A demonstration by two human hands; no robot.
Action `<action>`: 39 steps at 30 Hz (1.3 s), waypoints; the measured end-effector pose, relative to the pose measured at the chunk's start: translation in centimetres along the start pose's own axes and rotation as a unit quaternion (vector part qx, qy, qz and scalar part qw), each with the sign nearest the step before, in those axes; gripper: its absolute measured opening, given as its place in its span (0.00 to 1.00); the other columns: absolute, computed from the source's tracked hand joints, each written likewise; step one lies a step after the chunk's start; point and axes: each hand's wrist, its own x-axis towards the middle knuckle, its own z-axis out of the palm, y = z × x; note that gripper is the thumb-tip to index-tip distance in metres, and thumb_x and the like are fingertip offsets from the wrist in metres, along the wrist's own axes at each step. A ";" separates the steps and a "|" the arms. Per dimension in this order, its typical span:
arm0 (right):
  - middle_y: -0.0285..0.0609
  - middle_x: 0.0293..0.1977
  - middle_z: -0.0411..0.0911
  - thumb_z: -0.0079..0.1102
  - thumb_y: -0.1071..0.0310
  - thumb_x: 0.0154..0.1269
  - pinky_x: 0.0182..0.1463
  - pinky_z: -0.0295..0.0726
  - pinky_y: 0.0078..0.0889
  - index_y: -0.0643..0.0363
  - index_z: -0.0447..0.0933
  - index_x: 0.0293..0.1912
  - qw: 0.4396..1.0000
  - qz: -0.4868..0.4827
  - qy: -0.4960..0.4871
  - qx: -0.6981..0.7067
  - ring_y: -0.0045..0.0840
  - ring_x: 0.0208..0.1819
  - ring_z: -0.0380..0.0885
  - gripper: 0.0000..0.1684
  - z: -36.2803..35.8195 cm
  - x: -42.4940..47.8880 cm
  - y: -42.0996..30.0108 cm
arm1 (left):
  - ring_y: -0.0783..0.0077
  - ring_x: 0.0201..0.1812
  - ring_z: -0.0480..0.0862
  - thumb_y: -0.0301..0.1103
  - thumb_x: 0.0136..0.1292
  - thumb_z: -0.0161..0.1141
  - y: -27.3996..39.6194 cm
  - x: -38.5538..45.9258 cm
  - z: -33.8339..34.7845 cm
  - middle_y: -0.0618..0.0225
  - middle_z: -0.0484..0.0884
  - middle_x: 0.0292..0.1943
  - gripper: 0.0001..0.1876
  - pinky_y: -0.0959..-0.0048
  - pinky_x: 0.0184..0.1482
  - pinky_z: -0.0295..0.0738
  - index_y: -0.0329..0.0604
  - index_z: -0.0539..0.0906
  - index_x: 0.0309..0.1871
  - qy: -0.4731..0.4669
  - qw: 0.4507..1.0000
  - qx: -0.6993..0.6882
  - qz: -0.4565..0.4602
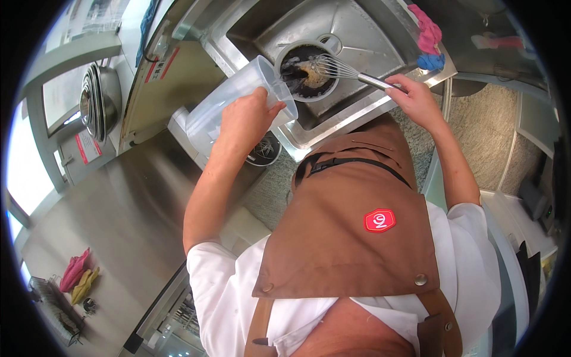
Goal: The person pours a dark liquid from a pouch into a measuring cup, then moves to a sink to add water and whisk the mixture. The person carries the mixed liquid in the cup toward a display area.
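Note:
My left hand [245,117] grips the rim of a tall translucent plastic container [218,111], which is tipped so its mouth leans over a round white-rimmed tub [285,52]. Clear liquid appears to run from the container's lip into the tub. Dark liquid [303,52] fills the tub, with a patch of tan foam in its middle. Between the fingers of my right hand [415,99] is the dark handle of a balloon whisk [342,67]. The whisk's wire end dips into the foamy liquid, and the wires' tips are hidden there.
The tub stands in a stainless steel sink [366,31], close to the drain [331,41]. Pink [427,31] and blue cloths [431,62] lie on the sink's right rim. Below the container is a dark bucket [266,149] holding whisks. Nested metal bowls [100,102] lean at left, beyond a steel counter [129,192].

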 end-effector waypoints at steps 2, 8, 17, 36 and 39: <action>0.34 0.29 0.80 0.63 0.63 0.69 0.36 0.73 0.23 0.59 0.81 0.52 1.000 -0.005 0.006 0.004 0.15 0.31 0.75 0.16 0.2 0.0 0.5 | 0.45 0.33 0.87 0.51 0.65 0.67 0.2 0.2 -0.3 0.51 0.86 0.25 0.24 0.51 0.37 0.80 0.36 0.77 0.33 -0.005 1.000 0.000 -0.006; 0.48 0.35 0.85 0.61 0.58 0.68 0.45 0.80 0.34 0.59 0.82 0.51 1.000 0.009 -0.003 0.003 0.31 0.38 0.83 0.19 0.3 -0.2 0.7 | 0.45 0.33 0.87 0.50 0.65 0.68 0.2 -0.3 -0.7 0.52 0.86 0.26 0.23 0.52 0.37 0.80 0.36 0.77 0.33 -0.007 1.000 0.004 -0.012; 0.48 0.36 0.86 0.62 0.59 0.67 0.46 0.80 0.32 0.60 0.82 0.51 1.000 0.009 -0.009 -0.003 0.31 0.38 0.83 0.18 0.2 0.1 -0.5 | 0.46 0.33 0.87 0.51 0.64 0.69 0.3 -1.5 -1.5 0.54 0.85 0.24 0.23 0.52 0.37 0.79 0.37 0.77 0.33 0.008 0.999 0.008 -0.036; 0.29 0.27 0.76 0.62 0.67 0.70 0.32 0.69 0.19 0.60 0.81 0.53 0.997 0.024 -0.001 0.072 0.11 0.29 0.71 0.14 0.1 -1.2 2.6 | 0.46 0.29 0.86 0.51 0.66 0.67 0.5 -3.4 -3.0 0.53 0.83 0.21 0.23 0.53 0.30 0.79 0.38 0.75 0.33 0.023 0.998 0.059 -0.001; 0.35 0.32 0.82 0.63 0.62 0.68 0.41 0.76 0.23 0.59 0.82 0.52 0.994 0.049 -0.010 0.101 0.16 0.35 0.78 0.17 -0.5 -1.2 2.0 | 0.48 0.29 0.86 0.51 0.64 0.69 0.2 -3.6 -2.7 0.56 0.83 0.21 0.23 0.54 0.31 0.78 0.39 0.74 0.32 0.030 0.997 0.064 -0.020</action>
